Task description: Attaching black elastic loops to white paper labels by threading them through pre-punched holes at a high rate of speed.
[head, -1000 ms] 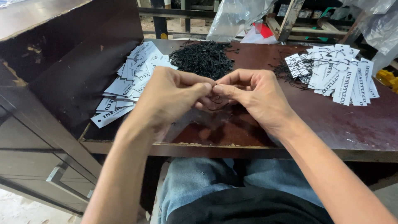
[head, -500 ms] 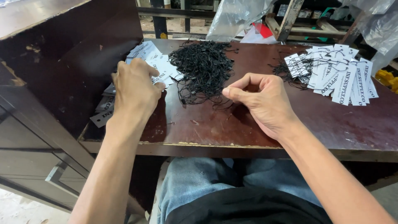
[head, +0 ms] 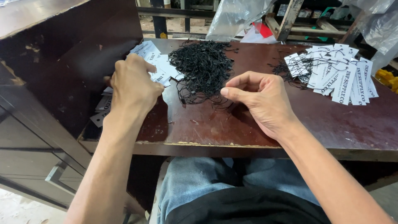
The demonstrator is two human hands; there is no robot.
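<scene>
Here the left hand (head: 132, 85) rests closed on the loose spread of white rectangular paper tags (head: 159, 68) at the dark wooden counter (head: 248, 128)'s left end, long axes fanned unevenly; light and bendable, likely best pinched by an edge. The right hand (head: 261, 101) fingers pinch a thin black string beside the tangled black string pile (head: 203, 66).

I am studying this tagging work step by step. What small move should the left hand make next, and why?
Probably pinch one tag and lift it toward the right hand. The left hand rests on the loose white tags, while the right thumb and forefinger are pinched together beside the pile of black strings, seemingly holding one.
</scene>
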